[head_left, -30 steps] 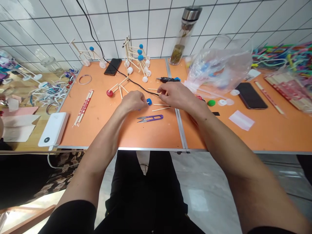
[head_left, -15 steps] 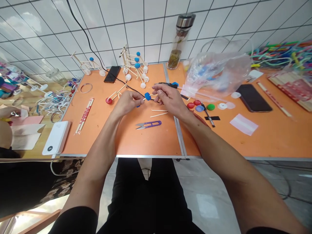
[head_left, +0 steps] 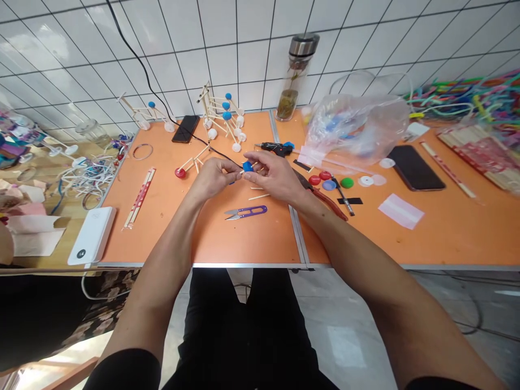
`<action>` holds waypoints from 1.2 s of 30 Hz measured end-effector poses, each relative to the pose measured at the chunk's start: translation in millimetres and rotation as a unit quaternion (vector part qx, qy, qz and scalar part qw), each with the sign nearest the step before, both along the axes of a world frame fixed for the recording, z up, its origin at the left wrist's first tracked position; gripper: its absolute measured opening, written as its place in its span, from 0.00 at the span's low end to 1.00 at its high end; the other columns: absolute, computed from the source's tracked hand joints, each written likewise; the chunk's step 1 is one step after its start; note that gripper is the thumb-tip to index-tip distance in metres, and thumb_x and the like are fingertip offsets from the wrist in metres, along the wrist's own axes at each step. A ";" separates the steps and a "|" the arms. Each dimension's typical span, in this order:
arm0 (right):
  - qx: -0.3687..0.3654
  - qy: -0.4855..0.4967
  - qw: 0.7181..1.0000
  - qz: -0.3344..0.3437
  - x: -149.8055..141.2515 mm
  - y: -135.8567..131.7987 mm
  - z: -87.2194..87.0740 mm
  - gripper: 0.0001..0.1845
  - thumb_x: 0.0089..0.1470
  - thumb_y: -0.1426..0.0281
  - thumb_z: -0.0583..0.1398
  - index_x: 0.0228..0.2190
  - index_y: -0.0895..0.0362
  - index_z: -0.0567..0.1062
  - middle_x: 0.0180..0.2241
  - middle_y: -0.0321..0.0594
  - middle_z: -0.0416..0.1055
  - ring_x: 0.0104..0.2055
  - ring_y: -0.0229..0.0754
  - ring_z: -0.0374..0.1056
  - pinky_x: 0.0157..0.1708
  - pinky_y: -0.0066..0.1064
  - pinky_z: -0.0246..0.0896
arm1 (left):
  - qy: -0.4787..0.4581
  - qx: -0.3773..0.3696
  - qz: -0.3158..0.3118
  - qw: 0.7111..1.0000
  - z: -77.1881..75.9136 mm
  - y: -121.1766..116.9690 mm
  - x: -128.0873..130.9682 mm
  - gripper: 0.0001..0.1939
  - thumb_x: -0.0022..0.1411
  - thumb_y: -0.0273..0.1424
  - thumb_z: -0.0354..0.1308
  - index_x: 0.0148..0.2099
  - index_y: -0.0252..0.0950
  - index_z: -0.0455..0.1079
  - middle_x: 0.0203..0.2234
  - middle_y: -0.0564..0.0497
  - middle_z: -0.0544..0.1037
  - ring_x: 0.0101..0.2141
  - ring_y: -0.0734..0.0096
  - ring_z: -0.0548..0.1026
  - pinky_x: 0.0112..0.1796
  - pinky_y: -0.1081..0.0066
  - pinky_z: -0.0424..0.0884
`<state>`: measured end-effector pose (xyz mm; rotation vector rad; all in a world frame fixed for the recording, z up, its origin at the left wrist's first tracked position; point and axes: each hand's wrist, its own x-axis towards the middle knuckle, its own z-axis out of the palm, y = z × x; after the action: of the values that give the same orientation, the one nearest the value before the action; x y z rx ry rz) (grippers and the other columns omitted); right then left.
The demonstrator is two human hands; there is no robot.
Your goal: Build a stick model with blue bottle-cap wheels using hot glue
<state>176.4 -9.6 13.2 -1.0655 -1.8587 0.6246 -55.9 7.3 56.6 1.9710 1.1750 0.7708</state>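
Above the middle of the orange table, my left hand (head_left: 217, 179) pinches a short wooden stick that runs to a blue bottle cap (head_left: 247, 167). The fingers of my right hand (head_left: 271, 172) are closed around that cap from the right. A bit of blue shows under my left fingertips, partly hidden. Below the hands lie thread snips (head_left: 246, 213) with a purple handle and a loose wooden stick (head_left: 259, 197). Beyond my left hand is a small stick frame with a red cap (head_left: 180, 173). A black glue gun (head_left: 276, 148) lies just past my right hand.
Stick-and-cap models (head_left: 223, 114) stand at the back near a phone (head_left: 186, 129) and a tall glass bottle (head_left: 293, 81). To the right are red-handled pliers (head_left: 329, 203), loose caps (head_left: 347, 183), a plastic bag (head_left: 357, 122) and another phone (head_left: 418, 168). A white power bank (head_left: 92, 235) sits left.
My right hand has moved left and its fingers have closed onto the blue cap. The view has shifted slightly, and the glue gun and pliers show more fully.
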 end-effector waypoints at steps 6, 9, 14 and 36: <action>0.003 0.010 1.000 0.005 -3.6 -2.7 1.3 0.27 0.67 0.49 0.69 0.55 0.56 0.88 0.49 0.48 0.85 0.47 0.51 0.78 0.47 0.43 0.73 | 0.011 0.009 0.001 1.000 -2.0 0.8 0.9 0.20 0.60 0.49 0.72 0.34 0.36 0.86 0.31 0.46 0.87 0.33 0.65 0.78 0.41 0.65 0.72; 0.004 0.013 1.000 0.007 -3.6 -1.2 0.1 0.28 0.67 0.46 0.69 0.53 0.54 0.89 0.48 0.47 0.85 0.47 0.52 0.79 0.47 0.43 0.72 | 0.018 0.007 0.002 1.000 -1.3 1.0 0.7 0.18 0.61 0.47 0.72 0.35 0.36 0.87 0.31 0.46 0.87 0.34 0.64 0.79 0.41 0.64 0.72; -0.006 0.028 0.999 0.019 -2.8 0.3 -1.7 0.27 0.65 0.45 0.69 0.52 0.52 0.89 0.47 0.45 0.85 0.48 0.53 0.79 0.48 0.43 0.73 | 0.004 0.009 -0.004 1.000 -0.6 0.7 0.9 0.16 0.60 0.45 0.71 0.34 0.35 0.86 0.31 0.47 0.86 0.33 0.65 0.77 0.40 0.65 0.71; -0.102 -0.489 0.865 0.052 32.6 -24.9 48.9 0.16 0.63 0.73 0.62 0.50 0.52 0.84 0.54 0.45 0.84 0.51 0.53 0.76 0.36 0.39 0.52 | 0.314 0.024 0.098 0.944 -18.1 5.9 -1.5 0.07 0.57 0.24 0.65 0.33 0.40 0.83 0.29 0.43 0.84 0.36 0.57 0.78 0.36 0.62 0.66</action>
<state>209.0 -34.5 62.0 -1.6135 -2.7739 0.3445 -57.5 13.1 38.5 2.2394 1.7521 0.2524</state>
